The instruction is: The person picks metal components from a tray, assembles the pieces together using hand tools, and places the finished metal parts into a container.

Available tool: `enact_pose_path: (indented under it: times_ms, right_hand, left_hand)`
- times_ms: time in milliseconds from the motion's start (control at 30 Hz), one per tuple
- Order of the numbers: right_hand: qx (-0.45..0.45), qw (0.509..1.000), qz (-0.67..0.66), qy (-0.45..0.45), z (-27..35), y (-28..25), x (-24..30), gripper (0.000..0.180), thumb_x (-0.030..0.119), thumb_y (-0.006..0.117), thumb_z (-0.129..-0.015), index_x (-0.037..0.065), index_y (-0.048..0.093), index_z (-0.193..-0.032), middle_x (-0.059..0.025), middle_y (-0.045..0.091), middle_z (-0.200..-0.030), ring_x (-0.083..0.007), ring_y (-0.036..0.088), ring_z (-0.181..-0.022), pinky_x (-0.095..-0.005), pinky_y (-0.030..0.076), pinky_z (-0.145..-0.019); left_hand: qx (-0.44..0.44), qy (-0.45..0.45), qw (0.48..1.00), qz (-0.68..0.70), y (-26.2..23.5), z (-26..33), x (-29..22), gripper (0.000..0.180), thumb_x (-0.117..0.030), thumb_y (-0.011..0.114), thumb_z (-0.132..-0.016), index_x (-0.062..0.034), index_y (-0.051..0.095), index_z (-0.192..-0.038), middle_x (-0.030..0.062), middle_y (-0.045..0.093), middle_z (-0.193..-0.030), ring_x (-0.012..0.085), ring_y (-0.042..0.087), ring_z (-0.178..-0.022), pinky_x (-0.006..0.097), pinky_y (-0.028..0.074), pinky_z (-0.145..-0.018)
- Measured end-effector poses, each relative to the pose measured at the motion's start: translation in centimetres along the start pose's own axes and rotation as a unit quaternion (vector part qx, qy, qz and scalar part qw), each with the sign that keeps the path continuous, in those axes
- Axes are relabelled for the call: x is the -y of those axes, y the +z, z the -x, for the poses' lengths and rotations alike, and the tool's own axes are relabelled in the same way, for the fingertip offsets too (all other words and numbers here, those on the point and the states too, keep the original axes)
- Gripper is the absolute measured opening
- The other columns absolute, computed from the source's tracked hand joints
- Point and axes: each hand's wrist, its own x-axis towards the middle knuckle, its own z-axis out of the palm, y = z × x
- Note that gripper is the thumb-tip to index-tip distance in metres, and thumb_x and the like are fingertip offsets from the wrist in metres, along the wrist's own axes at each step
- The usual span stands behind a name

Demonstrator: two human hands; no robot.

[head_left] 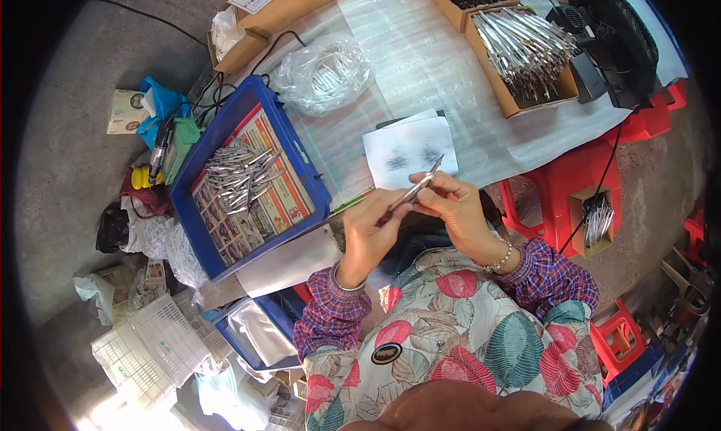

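Slim silver pen is up in the air between both hands, tilted, pointed end up and away from the body, just above the near edge of the white sheet with dark scribbles on it. Left hand: grip closed round the rear part, fingers curled, barrel mostly hidden there. Right hand: grip nearly closed, thumb and fingers pinching farther up toward the point; exact contact hard to see. Handling, my read: light, stiff, smooth shiny barrel, so it could slip or roll in dry fingers. Body looks sturdy, point is the fragile bit. Take hold mid-barrel or at the rear, pinch from opposite sides, keep off the point. Light force should do. Similar pens lie loose and crossed in the blue tray, left on the worktop; lift those singly by the barrel, they'd likely snag. More stand packed in the cardboard box, far right.
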Motion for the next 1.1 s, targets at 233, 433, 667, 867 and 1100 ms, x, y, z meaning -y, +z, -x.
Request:
enact_pose_path:
  times_ms: [233,433,667,867,1100]
  right_hand:
    - [-0.023,1.000,0.011,-0.011,-0.2,-0.7,0.1,0.016,0.002,0.060,-0.087,-0.005,0.064,-0.101,-0.0051,0.060,-0.110,-0.0094,0.060,-0.088,-0.0218,0.051,-0.077]
    - [0.013,0.999,0.033,-0.024,-0.4,0.0,0.9,0.021,0.004,0.060,-0.088,-0.004,0.064,-0.107,-0.0032,0.062,-0.102,-0.0082,0.059,-0.084,-0.0209,0.051,-0.076]
    - [0.113,0.835,0.469,-0.264,0.5,-1.5,2.5,0.020,0.002,0.064,-0.081,0.003,0.067,-0.100,-0.0070,0.065,-0.092,-0.0176,0.061,-0.074,-0.0297,0.049,-0.063]
    - [0.045,0.598,0.651,-0.466,-1.4,0.3,4.5,0.021,0.006,0.067,-0.070,0.007,0.065,-0.091,-0.0048,0.061,-0.086,-0.0252,0.058,-0.092,-0.0393,0.046,-0.078]
    - [0.023,0.630,0.633,-0.449,-3.4,-0.9,3.5,0.019,0.006,0.067,-0.069,0.007,0.064,-0.087,-0.0042,0.059,-0.084,-0.0253,0.056,-0.091,-0.0395,0.045,-0.081]
  left_hand:
    - [0.000,0.019,0.999,-0.032,1.3,0.8,-0.6,0.031,0.003,0.070,-0.074,-0.0016,0.063,-0.104,0.0116,0.064,-0.085,0.0212,0.063,-0.063,0.027,0.049,-0.055]
    - [-0.060,-0.058,0.995,0.054,0.8,0.7,1.3,0.021,0.002,0.071,-0.074,-0.0030,0.066,-0.094,0.0061,0.062,-0.071,0.0076,0.057,-0.060,0.021,0.044,-0.053]
    - [-0.043,-0.060,0.997,-0.030,-0.8,-0.2,1.1,0.016,0.003,0.070,-0.074,-0.0021,0.067,-0.088,0.0059,0.063,-0.071,0.0086,0.053,-0.057,0.022,0.042,-0.052]
    - [-0.032,-0.026,0.999,-0.016,-0.9,-0.3,1.3,0.015,0.006,0.067,-0.074,-0.0012,0.066,-0.088,0.0065,0.063,-0.072,0.0091,0.056,-0.058,0.022,0.044,-0.053]
    - [-0.066,-0.096,0.921,0.373,-2.6,-2.0,2.2,0.013,-0.004,0.065,-0.083,-0.0030,0.057,-0.094,0.0089,0.061,-0.098,0.0145,0.057,-0.082,0.025,0.045,-0.070]
